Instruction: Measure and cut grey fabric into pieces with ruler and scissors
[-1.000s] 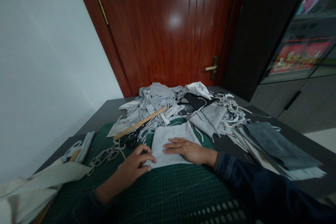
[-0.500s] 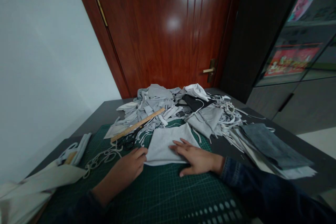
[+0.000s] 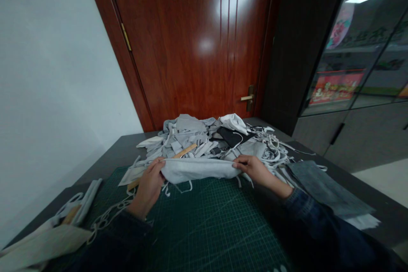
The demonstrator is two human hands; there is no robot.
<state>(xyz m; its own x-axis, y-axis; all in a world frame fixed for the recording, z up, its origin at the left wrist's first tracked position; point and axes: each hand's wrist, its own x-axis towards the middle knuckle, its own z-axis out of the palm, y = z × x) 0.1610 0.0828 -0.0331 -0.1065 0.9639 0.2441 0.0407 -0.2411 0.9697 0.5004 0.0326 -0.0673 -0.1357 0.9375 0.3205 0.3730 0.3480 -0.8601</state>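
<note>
A light grey cloth piece (image 3: 199, 170) hangs stretched between my two hands, above the green cutting mat (image 3: 204, 221). Its upper edge is pulled nearly straight and the lower part sags. My left hand (image 3: 151, 185) pinches its left end, and my right hand (image 3: 253, 170) pinches the right end between thumb and fingers. A thin white cord loop (image 3: 186, 189) dangles below the cloth. Behind it a wooden ruler (image 3: 185, 151) shows in part; the scissors seen earlier are mostly hidden.
At the back lies a heap of grey fabric scraps (image 3: 178, 138), with a black cloth (image 3: 234, 137) and tangled cords (image 3: 274, 146) beside it. Folded dark grey fabric (image 3: 325, 187) lies at right. Cream cloth (image 3: 47, 242) and pale cord (image 3: 105, 216) lie at left. A door (image 3: 191, 51) stands behind.
The cloth lay flat on the mat with my right hand spread on it; now both hands hold it up by its ends. My view has tilted up and turned slightly right.
</note>
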